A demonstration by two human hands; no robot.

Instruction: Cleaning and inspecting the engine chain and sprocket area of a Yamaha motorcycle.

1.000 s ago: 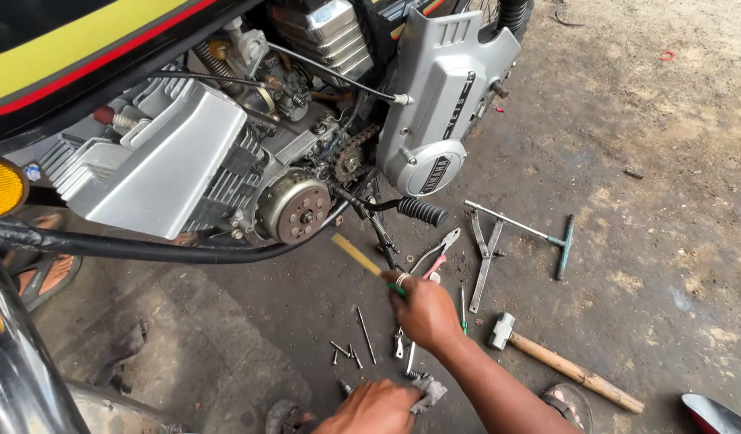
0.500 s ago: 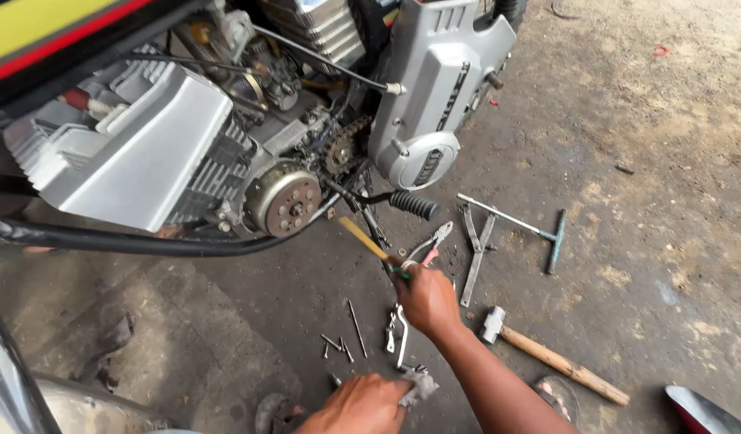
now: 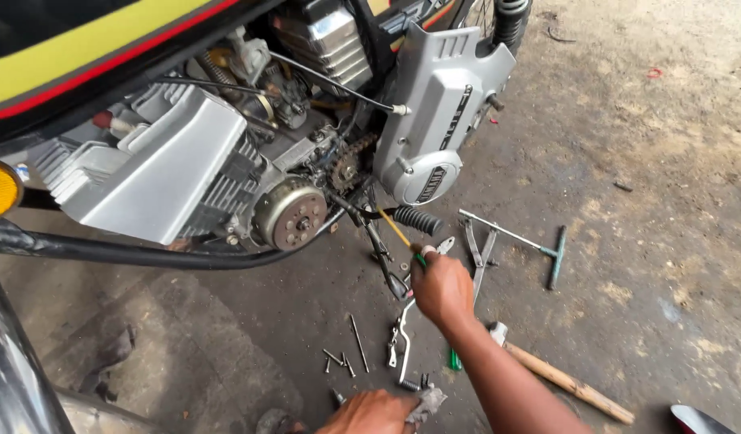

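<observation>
yellow screwdriver [image 3: 396, 230] gripped in right hand [image 3: 441, 286] fingers.

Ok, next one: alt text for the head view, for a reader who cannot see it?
A person's right hand holds a yellow-shafted screwdriver toward the exposed engine of a motorcycle, while the left hand rests on a grey rag on the concrete floor. Loose bolts, a T-handle wrench and a wooden-handled hammer lie nearby.

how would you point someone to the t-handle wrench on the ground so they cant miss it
Start at the motorcycle's silver side cover and look down to the concrete floor on its right. The T-handle wrench lies there beside the pliers. It alone has a long thin shaft ending in a dark green crossbar.
</observation>
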